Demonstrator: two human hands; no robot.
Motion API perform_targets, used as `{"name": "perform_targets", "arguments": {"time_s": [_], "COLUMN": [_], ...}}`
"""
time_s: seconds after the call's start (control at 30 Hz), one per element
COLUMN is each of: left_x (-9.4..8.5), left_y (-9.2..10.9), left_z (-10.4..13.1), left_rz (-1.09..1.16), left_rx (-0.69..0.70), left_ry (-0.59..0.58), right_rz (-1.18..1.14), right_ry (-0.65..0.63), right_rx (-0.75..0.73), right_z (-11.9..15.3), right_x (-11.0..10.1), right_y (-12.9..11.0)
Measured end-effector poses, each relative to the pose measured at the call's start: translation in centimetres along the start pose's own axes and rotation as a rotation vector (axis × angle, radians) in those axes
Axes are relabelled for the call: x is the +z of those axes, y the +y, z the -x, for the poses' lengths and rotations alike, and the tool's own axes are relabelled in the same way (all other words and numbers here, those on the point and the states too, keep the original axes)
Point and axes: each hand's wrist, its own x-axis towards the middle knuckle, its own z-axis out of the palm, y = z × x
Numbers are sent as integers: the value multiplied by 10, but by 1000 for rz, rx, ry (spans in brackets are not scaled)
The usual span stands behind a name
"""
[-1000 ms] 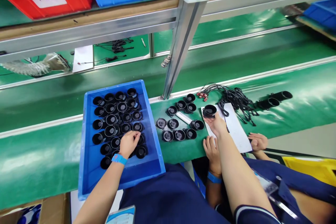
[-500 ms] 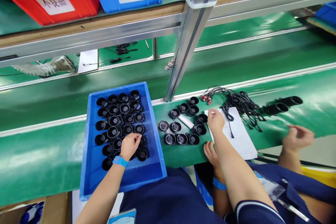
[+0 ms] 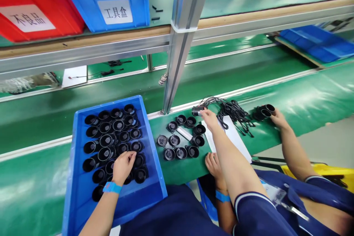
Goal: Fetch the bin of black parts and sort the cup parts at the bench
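My left hand (image 3: 123, 165), with a blue wristband, lies in the blue tray (image 3: 72, 177), its fingers curled over one of the several black cups (image 3: 106, 141) standing there in rows. My right hand (image 3: 209, 117) reaches across the green bench mat and pinches a black cup (image 3: 197, 110) lying on its side at the far end of a loose group of black cups (image 3: 179, 143). A small white tube (image 3: 183, 132) lies among that group.
A co-worker's hand (image 3: 213, 164) rests at the bench edge; their other hand (image 3: 278, 118) touches black tubes (image 3: 264, 110). A bundle of black wires (image 3: 232, 110) lies on white paper (image 3: 235, 136). An aluminium post (image 3: 177, 44) rises behind. Red bin (image 3: 35, 11) and blue bin (image 3: 110, 3) on the shelf.
My right hand set a cup down among the loose group, then reached farther back to another cup. The co-worker's hand moved out to the black tubes. My left hand stayed in the tray.
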Motion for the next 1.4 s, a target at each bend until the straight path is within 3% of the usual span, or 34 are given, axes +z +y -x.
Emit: {"name": "perform_targets", "arguments": {"time_s": [0.17,0.3,0.47,0.7,0.87,1.0,1.07,1.13,1.2,1.27,1.33,1.4], "left_x": [-1,1,2,0,0,-10,-17,-22,-24,-19,-8,9], "left_y": [5,3,-2,-1,10,41,63,90,119,147,173,191], "left_z": [-2,-3,-4,-8,-11,-9,-8,-10,-16,-25,-37,-50], "left_rz": [-6,-8,-8,-26,-11,52,77,81,23,-114,-321,-511], "left_rx": [2,11,31,67,105,140,182,270,387,491,545,556], "left_ry": [-7,-16,5,15,39,80,103,108,57,-64,-227,-358], "right_rz": [-233,-225,14,221,227,127,54,-11,-66,-123,-151,-146], "right_ry": [-18,21,102,-71,-21,194,283,286,187,-93,-323,-363], "right_rx": [174,209,85,-139,-191,-199,-191,-190,-196,-181,-162,-144], "right_z": [7,12,17,35,54,111,161,220,275,315,335,340], "right_x": [-22,-21,-5,17,15,10,12,16,20,21,19,16], "right_y": [8,8,1,-19,-35,-51,-55,-51,-40,-23,-7,5]}}
